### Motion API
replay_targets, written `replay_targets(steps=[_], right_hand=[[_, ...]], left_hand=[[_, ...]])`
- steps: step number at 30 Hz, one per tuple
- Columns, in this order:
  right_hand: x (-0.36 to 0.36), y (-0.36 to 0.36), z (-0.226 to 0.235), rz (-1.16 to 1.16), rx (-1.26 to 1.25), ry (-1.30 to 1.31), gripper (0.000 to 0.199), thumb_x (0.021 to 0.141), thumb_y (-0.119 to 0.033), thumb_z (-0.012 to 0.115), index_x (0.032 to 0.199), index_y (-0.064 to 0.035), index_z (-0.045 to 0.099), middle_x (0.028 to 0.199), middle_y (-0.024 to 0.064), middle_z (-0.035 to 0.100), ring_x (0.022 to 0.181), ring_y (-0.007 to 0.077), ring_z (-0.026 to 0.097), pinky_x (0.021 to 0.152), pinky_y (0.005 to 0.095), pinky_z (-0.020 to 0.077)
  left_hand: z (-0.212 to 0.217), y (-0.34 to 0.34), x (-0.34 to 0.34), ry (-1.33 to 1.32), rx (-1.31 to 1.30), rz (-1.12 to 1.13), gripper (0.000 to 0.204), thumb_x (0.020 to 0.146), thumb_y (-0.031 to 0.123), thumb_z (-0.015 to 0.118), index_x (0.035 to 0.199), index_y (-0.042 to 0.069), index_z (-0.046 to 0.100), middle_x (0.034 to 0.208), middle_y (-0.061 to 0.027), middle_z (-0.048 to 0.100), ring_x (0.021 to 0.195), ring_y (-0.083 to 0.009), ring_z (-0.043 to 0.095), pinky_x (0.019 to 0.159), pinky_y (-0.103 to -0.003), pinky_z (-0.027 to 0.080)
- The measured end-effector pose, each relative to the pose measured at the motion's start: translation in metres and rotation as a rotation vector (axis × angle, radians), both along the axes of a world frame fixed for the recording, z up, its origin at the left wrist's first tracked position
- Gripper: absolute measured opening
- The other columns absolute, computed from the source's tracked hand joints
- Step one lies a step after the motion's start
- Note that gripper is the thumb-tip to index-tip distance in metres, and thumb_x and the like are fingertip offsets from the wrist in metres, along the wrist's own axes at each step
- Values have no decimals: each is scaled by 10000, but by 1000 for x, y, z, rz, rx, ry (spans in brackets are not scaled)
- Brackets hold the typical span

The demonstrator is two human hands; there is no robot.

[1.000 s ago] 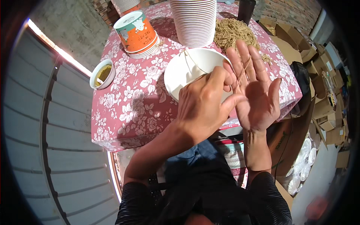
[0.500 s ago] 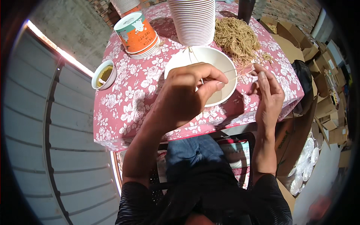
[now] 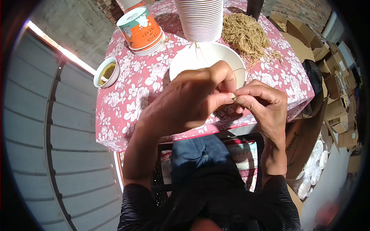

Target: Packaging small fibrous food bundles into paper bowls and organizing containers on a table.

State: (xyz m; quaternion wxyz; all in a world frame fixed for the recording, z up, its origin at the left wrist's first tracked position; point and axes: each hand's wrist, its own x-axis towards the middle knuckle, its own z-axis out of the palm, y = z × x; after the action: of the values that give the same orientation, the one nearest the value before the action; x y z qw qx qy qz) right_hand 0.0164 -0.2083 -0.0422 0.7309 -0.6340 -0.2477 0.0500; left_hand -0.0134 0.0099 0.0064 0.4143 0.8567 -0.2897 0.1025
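Both hands meet just over the near rim of the shallow white paper bowl point(image 3: 200, 61), and between them runs a thin tan string point(image 3: 233, 97). The left hand point(image 3: 185, 102) has its thumb and forefinger pinched tight on it; the right hand point(image 3: 262, 106) pinches the same spot from the other side, fingers point(image 3: 246, 101) closed hard, the rest curled in. A strand of the string loops back up over the bowl rim, and more seems to lie across the bowl towards the tall stack of white paper bowls point(image 3: 200, 19) behind it.

The hold is on very little material, right at the fingertips, so I'd judge a slip the likeliest trouble: one tug too sharp and the end pops free. A pull could also drag the light bowl off the pink flowered tabletop point(image 3: 135, 84), since it sits near the edge by the person's lap. The heap of tan fibre strands point(image 3: 246, 36) lies just right of the bowl and could snag the loose strand. The small white cup of yellowish liquid point(image 3: 106, 73) and the orange-and-teal paper tubs point(image 3: 140, 27) stand well apart, out of harm.
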Motion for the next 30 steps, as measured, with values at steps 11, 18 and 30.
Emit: replay_targets(steps=[11, 18, 30], right_hand=[[1, -1, -26, -97, -273, -391, 122, 824, -4, 837, 937, -1, 790, 810, 46, 674, 692, 110, 594, 621, 267, 468], [-1, 8, -43, -247, -201, -533, 119, 852, 21, 806, 954, 30, 745, 820, 64, 681, 719, 108, 610, 607, 262, 471], [-14, 42, -70, -333, 147, -267, 87, 907, 66, 749, 991, 57, 730, 921, 113, 763, 812, 129, 732, 712, 247, 591]], left_hand=[[-23, 13, -6, -119, 4, 32, 290, 840, -33, 783, 1072, 35, 623, 898, -113, 710, 789, -277, 715, 703, -366, 551], [-25, 21, -16, -167, 213, 92, 349, 814, 36, 817, 1122, 56, 654, 935, -114, 733, 862, -294, 723, 826, -417, 547], [-29, 3, -14, -14, 87, 345, 311, 856, 10, 790, 1129, 13, 642, 914, -179, 743, 858, -312, 763, 710, -372, 576]])
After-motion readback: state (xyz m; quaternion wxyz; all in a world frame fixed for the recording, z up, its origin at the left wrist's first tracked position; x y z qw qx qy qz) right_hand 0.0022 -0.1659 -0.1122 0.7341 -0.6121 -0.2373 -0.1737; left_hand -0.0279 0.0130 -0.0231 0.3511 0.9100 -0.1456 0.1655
